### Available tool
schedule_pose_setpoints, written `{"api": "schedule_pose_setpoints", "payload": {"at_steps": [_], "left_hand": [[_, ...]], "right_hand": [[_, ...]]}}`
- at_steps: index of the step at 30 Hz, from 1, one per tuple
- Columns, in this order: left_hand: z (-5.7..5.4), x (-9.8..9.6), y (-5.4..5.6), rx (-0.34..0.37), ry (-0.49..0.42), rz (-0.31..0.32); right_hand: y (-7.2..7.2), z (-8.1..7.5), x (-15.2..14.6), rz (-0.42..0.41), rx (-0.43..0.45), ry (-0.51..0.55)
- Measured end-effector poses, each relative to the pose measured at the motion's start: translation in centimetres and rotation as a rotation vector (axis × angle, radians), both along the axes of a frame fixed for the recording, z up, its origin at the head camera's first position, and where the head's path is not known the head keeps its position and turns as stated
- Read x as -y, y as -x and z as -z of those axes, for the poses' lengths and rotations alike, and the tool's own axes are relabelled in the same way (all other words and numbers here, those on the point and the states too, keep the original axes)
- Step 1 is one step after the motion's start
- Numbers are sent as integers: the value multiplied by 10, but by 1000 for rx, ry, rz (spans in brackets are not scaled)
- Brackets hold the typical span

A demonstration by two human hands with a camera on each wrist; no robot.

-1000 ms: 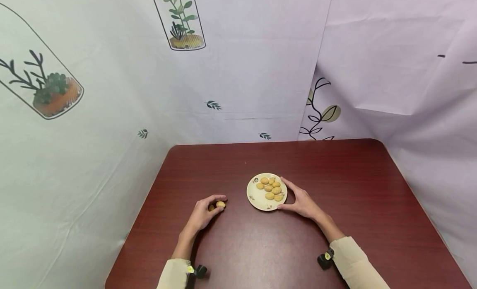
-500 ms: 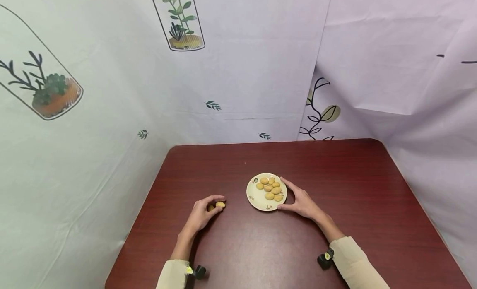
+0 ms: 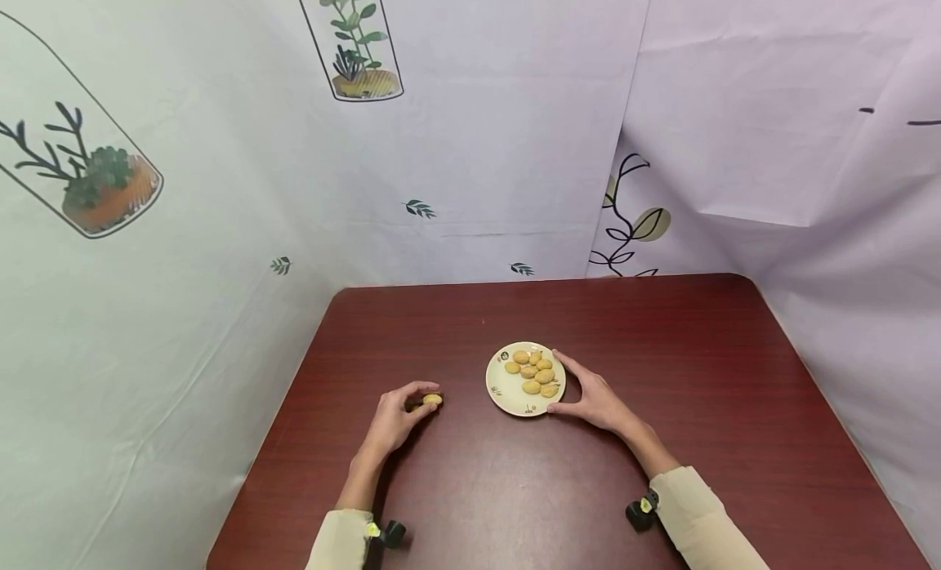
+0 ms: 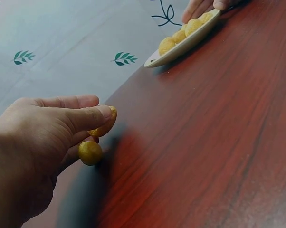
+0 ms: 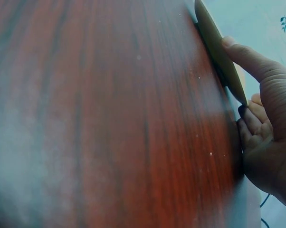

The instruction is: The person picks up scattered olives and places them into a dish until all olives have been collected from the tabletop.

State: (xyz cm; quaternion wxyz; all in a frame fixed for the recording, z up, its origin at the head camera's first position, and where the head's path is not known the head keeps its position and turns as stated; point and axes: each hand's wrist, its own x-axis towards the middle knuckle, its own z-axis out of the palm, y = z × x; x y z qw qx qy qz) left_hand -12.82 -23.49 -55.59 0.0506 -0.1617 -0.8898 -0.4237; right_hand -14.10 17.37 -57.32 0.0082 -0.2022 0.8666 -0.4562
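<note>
My left hand [image 3: 393, 419] pinches a small yellow oval kumquat-like fruit [image 4: 107, 124] between thumb and fingers, close over the table at left of centre. Just below it, in the left wrist view, a second yellow fruit [image 4: 90, 153] sits against the lower fingers. A round cream plate [image 3: 507, 394] with a small printed pattern lies to the right. Several more yellow fruits [image 3: 545, 376] are on it, mostly toward its back and right. My right hand [image 3: 599, 403] holds the plate's right rim, thumb at the front and fingers at the back; the right wrist view shows the thumb on the edge.
Both hands work over a dark red wood-grain table [image 3: 470, 488] with rounded far corners. Pale cloth walls [image 3: 470, 145] with printed plants rise behind it and at both sides. Dark wrist cameras [image 3: 641, 513] hang below the cream sleeves.
My left hand has shifted slightly back and to the left, and the pinched fruit has moved a little with it. The right hand and the plate hold still.
</note>
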Motion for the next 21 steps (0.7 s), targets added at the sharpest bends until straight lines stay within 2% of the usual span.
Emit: {"api": "schedule_pose_setpoints", "payload": {"at_steps": [6, 15, 21], "left_hand": [[-4, -2, 4, 36, -9, -22], [-12, -10, 10, 47, -12, -27], [-18, -22, 18, -1, -57, 9]], "right_hand": [[1, 2, 0, 2, -8, -5], [0, 2, 0, -1, -4, -3], [0, 3, 0, 1, -3, -8]]}}
